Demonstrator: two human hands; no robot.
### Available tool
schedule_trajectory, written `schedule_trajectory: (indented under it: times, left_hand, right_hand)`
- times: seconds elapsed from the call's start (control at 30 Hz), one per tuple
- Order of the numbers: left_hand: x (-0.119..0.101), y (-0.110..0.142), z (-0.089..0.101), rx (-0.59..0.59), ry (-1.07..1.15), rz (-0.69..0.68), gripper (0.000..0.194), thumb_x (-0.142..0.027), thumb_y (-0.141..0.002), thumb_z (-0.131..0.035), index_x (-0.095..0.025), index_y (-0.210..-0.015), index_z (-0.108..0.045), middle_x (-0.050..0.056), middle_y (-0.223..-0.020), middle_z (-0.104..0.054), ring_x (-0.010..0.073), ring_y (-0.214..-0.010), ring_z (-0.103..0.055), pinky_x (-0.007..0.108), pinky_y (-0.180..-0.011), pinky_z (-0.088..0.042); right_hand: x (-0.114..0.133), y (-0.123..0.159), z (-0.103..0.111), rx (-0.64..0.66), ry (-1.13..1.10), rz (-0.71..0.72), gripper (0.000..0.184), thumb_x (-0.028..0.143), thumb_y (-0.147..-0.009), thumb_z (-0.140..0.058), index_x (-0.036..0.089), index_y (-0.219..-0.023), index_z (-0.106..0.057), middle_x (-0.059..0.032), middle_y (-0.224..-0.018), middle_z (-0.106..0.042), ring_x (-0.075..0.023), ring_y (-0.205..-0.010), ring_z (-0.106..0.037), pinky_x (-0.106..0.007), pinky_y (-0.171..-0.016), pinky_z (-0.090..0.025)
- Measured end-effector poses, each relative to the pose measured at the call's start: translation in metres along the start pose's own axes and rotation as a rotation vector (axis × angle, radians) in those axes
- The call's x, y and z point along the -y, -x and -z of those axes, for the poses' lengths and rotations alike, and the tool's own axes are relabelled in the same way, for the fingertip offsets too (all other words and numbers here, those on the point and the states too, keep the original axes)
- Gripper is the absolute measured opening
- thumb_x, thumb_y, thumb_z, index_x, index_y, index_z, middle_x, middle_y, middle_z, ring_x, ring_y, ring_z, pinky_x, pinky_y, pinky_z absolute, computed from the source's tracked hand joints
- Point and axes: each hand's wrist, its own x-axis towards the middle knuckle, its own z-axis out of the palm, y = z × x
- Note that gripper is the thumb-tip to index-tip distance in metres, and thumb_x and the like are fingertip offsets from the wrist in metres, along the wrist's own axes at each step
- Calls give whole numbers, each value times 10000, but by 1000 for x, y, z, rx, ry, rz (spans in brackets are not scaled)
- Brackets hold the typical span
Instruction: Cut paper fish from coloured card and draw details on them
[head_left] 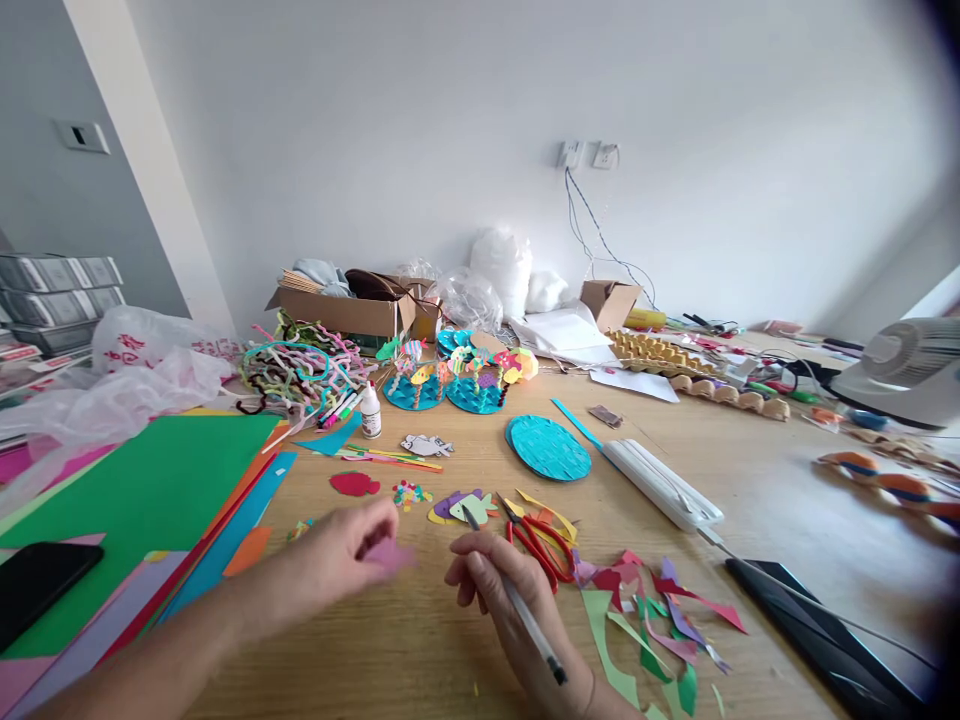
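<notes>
My left hand [356, 540] is closed on a pink paper piece [390, 558], blurred by motion, so I cannot tell its exact shape. A pen [529, 625] with a clear barrel slants through my right hand [495, 590], its tip pointing away over the paper fish. Just beyond that hand lie overlapping purple, yellow and light green paper fish [474, 509]. Red-handled scissors [541, 545] rest to their right. Past my left hand are a red paper fish [354, 484], a pile of small coloured paper dots [411, 495] and a grey fish cutout [427, 445].
Coloured paper sheets [150, 470] and a phone [45, 585] lie at left. Paper scraps [652, 620] spread at right, near a power strip [664, 485]. Beyond are a blue disc [549, 448], a glue bottle [370, 412], pipe cleaners [300, 370] and finished fish models [476, 392].
</notes>
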Motion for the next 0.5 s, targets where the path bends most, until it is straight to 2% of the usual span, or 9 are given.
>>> schedule_trajectory:
  times: [0.07,0.13,0.2,0.27,0.33,0.5]
  left_hand:
    - [-12,5,-20,57,22,12,135,-269,-731,-511,-229,-703,-385,-78,-627,-412,122,-594,-395,225,-521,-277]
    - [-18,6,-34,53,10,45,143,-268,-726,-522,-228,-695,-388,-72,-638,-458,132,-616,-426,234,-537,-286]
    - [-17,4,-44,39,18,64,173,-266,-712,-539,-228,-677,-374,-67,-647,-474,139,-627,-443,240,-553,-299]
    - [-14,1,-51,36,33,89,178,-215,-676,-547,-232,-679,-370,-71,-638,-471,140,-626,-450,240,-563,-308]
    - [-10,-1,-55,30,43,110,195,-159,-637,-547,-235,-694,-377,-72,-648,-479,142,-641,-465,237,-582,-325]
    - [-5,1,-60,22,76,140,236,-110,-607,-547,-240,-730,-392,-68,-676,-522,153,-690,-518,237,-622,-368]
  right_hand:
    - [1,-2,0,48,41,9,310,461,-863,-527,156,-883,-577,-54,-761,-634,-133,-642,-577,-218,-576,-461]
    - [2,-2,-3,110,75,17,306,446,-783,-628,159,-861,-560,-51,-779,-628,-140,-663,-572,-220,-579,-454]
    - [0,-1,-7,157,99,8,253,356,-731,-676,164,-835,-549,-33,-757,-626,-129,-639,-554,-210,-564,-436]
    - [-5,0,-13,169,129,-13,154,205,-698,-652,172,-789,-532,-6,-710,-622,-109,-596,-534,-191,-538,-409]
    - [-10,0,-17,147,157,-27,143,88,-664,-577,176,-755,-510,17,-656,-607,-92,-553,-513,-174,-511,-381]
    - [-15,0,-19,145,202,-12,212,15,-613,-497,174,-752,-517,22,-642,-603,-81,-523,-498,-155,-481,-363]
